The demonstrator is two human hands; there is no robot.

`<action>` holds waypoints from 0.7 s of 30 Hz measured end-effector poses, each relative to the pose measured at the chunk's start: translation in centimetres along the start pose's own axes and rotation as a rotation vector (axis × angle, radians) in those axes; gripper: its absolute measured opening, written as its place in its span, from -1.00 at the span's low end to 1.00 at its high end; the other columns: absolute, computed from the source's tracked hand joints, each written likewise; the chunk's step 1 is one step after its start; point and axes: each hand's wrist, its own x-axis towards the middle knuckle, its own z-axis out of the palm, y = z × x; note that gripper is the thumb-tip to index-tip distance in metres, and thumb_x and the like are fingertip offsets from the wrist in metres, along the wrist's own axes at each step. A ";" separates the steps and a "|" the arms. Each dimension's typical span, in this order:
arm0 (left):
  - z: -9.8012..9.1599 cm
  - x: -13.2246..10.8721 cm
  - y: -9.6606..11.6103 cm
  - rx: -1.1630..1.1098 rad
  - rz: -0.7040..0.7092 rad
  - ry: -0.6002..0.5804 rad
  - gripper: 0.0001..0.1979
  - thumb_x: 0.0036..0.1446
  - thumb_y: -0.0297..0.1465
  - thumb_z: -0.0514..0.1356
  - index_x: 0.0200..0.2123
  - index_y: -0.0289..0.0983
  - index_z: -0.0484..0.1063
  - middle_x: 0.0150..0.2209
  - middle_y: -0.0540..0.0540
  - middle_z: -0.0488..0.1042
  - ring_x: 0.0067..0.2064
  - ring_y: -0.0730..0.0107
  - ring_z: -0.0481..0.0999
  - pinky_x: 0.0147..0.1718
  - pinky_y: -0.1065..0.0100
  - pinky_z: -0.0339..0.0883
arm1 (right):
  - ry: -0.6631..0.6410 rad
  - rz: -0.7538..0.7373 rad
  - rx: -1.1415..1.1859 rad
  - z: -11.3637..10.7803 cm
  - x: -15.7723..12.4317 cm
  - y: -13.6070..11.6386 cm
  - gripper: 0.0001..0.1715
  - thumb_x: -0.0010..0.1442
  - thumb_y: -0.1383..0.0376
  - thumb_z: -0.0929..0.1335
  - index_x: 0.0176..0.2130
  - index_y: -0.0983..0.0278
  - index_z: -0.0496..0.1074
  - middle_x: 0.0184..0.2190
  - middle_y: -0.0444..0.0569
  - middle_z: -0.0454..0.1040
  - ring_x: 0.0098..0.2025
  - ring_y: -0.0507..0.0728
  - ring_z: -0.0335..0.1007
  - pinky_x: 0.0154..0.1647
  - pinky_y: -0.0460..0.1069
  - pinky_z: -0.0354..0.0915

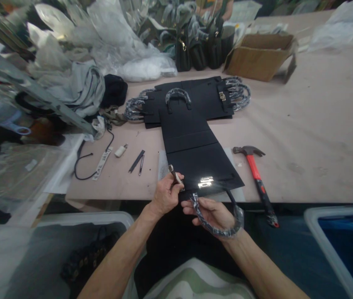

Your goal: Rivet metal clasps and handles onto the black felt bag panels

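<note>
A flat black bag panel (195, 155) lies across the table's near edge, with a shiny metal clasp (205, 182) near its front. My left hand (164, 194) is closed round a small metal-tipped tool (174, 173) held at the panel's front left corner. My right hand (211, 211) grips the plastic-wrapped curved handle (226, 226) that hangs off the panel's front edge. Behind the panel, more black bag panels with wrapped handles (191, 101) are stacked.
A red-handled hammer (257, 174) lies right of the panel, its grip over the table edge. Two dark pens (137, 161), a small lighter (120, 150) and a black cord (84, 164) lie to the left. A cardboard box (261, 56) and finished bags (201, 52) stand behind. Plastic bins (334, 232) sit below.
</note>
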 end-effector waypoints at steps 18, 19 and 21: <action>1.1 -0.8 -0.2 0.027 0.148 -0.064 -0.79 0.17 -0.55 0.15 -0.13 -0.23 0.41 -0.10 -0.20 0.50 -0.04 0.19 0.53 -0.03 0.19 0.42 | 0.954 -0.200 -1.464 -6.5 -9.8 -6.5 -0.66 0.24 0.10 0.27 -0.24 0.27 0.50 -0.29 0.12 0.54 -0.30 0.24 0.45 -0.31 0.06 0.31; 1.1 -0.8 -0.1 0.031 0.143 -0.062 -0.79 0.18 -0.55 0.15 -0.13 -0.23 0.42 -0.11 -0.19 0.50 -0.04 0.19 0.53 -0.03 0.20 0.42 | 1.065 -0.272 -1.639 -6.7 -9.2 -7.8 -0.64 0.26 0.11 0.27 -0.14 0.30 0.50 -0.19 0.17 0.53 -0.19 0.30 0.46 -0.21 0.10 0.32; 1.1 -0.8 0.0 0.046 0.137 -0.059 -0.81 0.19 -0.54 0.14 -0.14 -0.24 0.43 -0.12 -0.20 0.51 -0.05 0.18 0.54 -0.04 0.20 0.43 | 1.155 -0.294 -1.904 -6.9 -7.5 -9.5 -0.54 0.27 0.11 0.30 0.02 0.37 0.44 -0.08 0.27 0.46 -0.07 0.38 0.43 -0.14 0.15 0.31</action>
